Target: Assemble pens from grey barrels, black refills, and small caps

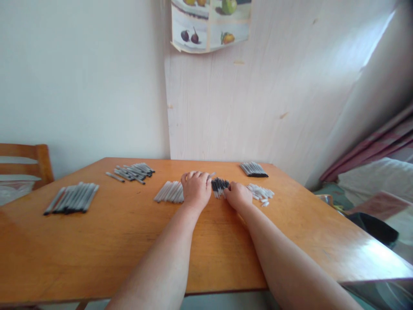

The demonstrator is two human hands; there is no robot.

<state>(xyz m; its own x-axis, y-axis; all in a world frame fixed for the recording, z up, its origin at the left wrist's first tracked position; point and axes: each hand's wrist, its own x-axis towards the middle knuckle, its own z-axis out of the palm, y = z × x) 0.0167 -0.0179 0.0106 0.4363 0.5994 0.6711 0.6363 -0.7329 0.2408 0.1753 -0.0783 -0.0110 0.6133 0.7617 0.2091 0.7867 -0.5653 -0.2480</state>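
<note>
My left hand (195,189) is closed around a clear pen barrel (211,175), whose end sticks out past the thumb on the right. Just left of that hand lies a row of pale, see-through pen barrels (168,191), partly covered by it. My right hand (239,196) has its fingers pinched together at the right edge of a bunch of short black-and-clear pen parts (220,186). What sits between those fingertips is hidden. Beside the right hand spreads a heap of small whitish pen pieces (260,192).
Grey pens with black ends lie in a neat row (254,169) at the back right, a loose pile (134,172) at the back left and another row (72,198) at the left on the wooden table (155,249). A wooden chair (43,163) stands beyond the left edge.
</note>
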